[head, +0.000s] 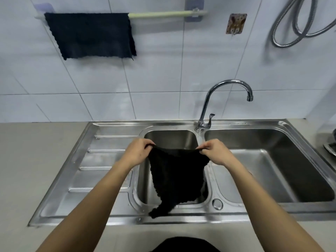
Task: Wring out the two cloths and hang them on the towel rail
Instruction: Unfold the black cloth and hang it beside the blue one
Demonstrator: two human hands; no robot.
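Left hand point(138, 151) and right hand point(216, 151) each pinch a top corner of the black cloth point(177, 177), spread over the small basin. Towel rail point(161, 14) free section lies up-ahead; first cloth point(91, 35) occupies its left.

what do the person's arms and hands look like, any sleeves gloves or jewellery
Both forearms are bare for their whole visible length, with no sleeve edge in view. The left hand and the right hand wear no gloves, and no rings, watch or bracelets show at the fingers or wrists. The nails look short and unpainted, though they are too small to be sure. At the bottom edge a dark garment shows.
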